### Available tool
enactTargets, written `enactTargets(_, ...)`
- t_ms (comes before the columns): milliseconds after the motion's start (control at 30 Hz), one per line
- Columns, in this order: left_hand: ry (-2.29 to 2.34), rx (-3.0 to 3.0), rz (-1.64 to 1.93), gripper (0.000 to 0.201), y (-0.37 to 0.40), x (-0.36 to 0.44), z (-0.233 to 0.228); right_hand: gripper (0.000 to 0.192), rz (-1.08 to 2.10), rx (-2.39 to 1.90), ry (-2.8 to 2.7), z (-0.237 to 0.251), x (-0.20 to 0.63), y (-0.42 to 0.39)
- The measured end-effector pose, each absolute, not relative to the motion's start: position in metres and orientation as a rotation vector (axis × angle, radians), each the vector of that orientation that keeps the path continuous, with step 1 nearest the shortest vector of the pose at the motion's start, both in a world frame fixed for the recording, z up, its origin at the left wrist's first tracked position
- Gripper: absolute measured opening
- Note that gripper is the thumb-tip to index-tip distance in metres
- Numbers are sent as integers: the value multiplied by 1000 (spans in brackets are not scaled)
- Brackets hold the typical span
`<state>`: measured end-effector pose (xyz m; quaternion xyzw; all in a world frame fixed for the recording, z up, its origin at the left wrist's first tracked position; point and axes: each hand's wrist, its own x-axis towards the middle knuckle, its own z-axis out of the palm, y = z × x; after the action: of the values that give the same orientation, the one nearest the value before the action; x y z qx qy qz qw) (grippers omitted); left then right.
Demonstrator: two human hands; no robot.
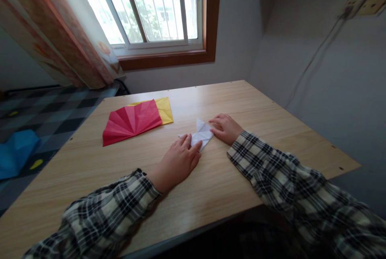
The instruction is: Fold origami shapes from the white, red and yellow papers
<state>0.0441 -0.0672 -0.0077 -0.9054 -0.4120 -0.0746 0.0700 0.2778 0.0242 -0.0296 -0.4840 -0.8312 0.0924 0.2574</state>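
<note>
A small piece of white paper [203, 133], folded into several pointed flaps, lies on the wooden table between my hands. One flap sticks up and away at its far side. My left hand [177, 160] rests palm down on the near left part of the paper, fingers and thumb stretched out and covering some of it. At the paper's right corner, my right hand [226, 128] has its fingers bent, with thumb and forefinger closed on the edge. The underside of the paper is hidden.
Left of my hands, a creased red sheet of paper [132, 120] overlaps a yellow folded sheet [165, 110] on the tabletop [90, 170]. Beyond the table's left edge, a blue paper piece [18, 150] lies on a checked cloth [57, 110]. A wall [316, 110] runs along the right.
</note>
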Motion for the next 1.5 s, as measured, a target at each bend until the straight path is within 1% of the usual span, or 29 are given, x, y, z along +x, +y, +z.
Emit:
enactTargets(133, -1240, -2731, -253, 39, -67, 44, -9, 32, 268, -1263, -2302, -35, 279, 28)
enactTargets(367, -1227, -2705, -168, 41, -68, 45, -6, 33, 335, -1208, -2290, -34, 278, 27)
enactTargets(633, -1245, -2732, -255, 39, -67, 44, -8, 24, 378, -1147, -2225, -34, 275, 28)
enactTargets(933, -1238, -2726, -211, 40, -68, 45, -7, 17, 481, -1165, -2214, -30, 273, 23)
enactTargets(1000, -1235, -2719, -187, 41, -68, 45, -6, 24, 540, -1182, -2181, -31, 273, 22)
enactTargets(1167, -1221, -2692, -126, 43, -68, 46, -5, 64, 623, -1169, -2117, -33, 274, 20)
enactTargets(1233, -1217, -2685, -118, 42, -68, 46, -5, 71, 590, -1167, -2144, -32, 274, 21)
enactTargets(1300, -1218, -2681, -122, 42, -68, 46, -5, 66, 559, -1153, -2191, -32, 274, 22)
enactTargets(1433, -1226, -2693, -140, 42, -68, 46, -5, 47, 541, -1081, -2261, -32, 274, 25)
enactTargets(1500, -1228, -2700, -149, 42, -68, 46, -5, 42, 534, -1057, -2274, -33, 274, 26)
